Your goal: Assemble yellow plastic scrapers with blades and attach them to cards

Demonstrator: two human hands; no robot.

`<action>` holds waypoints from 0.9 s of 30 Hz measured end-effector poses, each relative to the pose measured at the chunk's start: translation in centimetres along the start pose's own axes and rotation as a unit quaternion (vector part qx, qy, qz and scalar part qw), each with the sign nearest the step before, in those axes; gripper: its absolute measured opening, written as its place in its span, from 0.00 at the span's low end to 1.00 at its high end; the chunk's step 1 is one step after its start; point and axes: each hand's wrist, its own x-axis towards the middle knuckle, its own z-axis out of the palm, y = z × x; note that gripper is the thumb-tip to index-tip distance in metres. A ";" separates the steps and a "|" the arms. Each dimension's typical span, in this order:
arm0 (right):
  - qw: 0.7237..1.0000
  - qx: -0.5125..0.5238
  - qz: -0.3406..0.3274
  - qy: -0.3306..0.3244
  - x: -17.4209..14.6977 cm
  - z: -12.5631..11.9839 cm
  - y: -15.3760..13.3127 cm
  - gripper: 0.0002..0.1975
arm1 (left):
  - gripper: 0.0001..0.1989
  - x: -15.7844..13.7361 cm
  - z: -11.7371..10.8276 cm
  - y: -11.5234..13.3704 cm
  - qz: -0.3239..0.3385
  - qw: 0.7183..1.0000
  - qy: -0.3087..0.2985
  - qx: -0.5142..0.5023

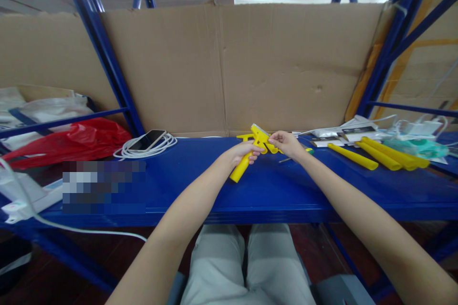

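Observation:
My left hand (pixel 246 153) is wrapped around the neck of a yellow scraper (pixel 241 168), whose thick round handle points down towards me. At its upper end is a flared yellow head with a thin pale blade (pixel 259 129) along the edge. My right hand (pixel 286 143) is closed in a pinch at the right end of that blade; its fingertips partly hide what they grip. Behind and below my hands lie more yellow scraper heads (pixel 273 148), partly covered. A thin screwdriver-like tool (pixel 286 159) with a green and yellow end rests by my right wrist.
Several yellow tubular handles (pixel 352 156) lie at the right of the blue tabletop (pixel 179 186), near small flat boxes (pixel 331 141). A phone (pixel 147 140) sits on a coiled white cable (pixel 168 142) at left, beside a red plastic bag (pixel 86 136). Cardboard (pixel 171 71) walls the back.

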 end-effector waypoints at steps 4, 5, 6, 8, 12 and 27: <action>0.999 -0.050 -0.013 -0.002 -0.1 -0.1 -0.2 0.08 | 0.09 0.1 0.0 -0.1 0.000 1.000 -0.003 0.000; 0.998 -0.058 -0.015 -0.002 -0.2 -0.1 -0.4 0.08 | 0.09 0.1 0.0 -0.1 0.001 1.000 -0.003 0.000; 0.998 -0.065 -0.016 -0.001 -0.2 -0.1 -0.6 0.07 | 0.09 0.1 0.0 -0.1 0.002 1.000 -0.002 0.001; 0.997 -0.074 -0.015 -0.001 -0.3 -0.1 -0.9 0.05 | 0.08 0.0 0.1 -0.1 0.004 1.000 -0.002 0.005; 0.997 -0.075 -0.011 0.009 -0.3 0.1 -1.0 0.05 | 0.08 -0.1 0.3 0.0 0.000 1.000 0.008 0.015; 0.996 -0.076 -0.039 0.027 -0.3 0.0 -1.1 0.06 | 0.09 -0.1 0.4 0.1 0.007 1.000 -0.006 -0.012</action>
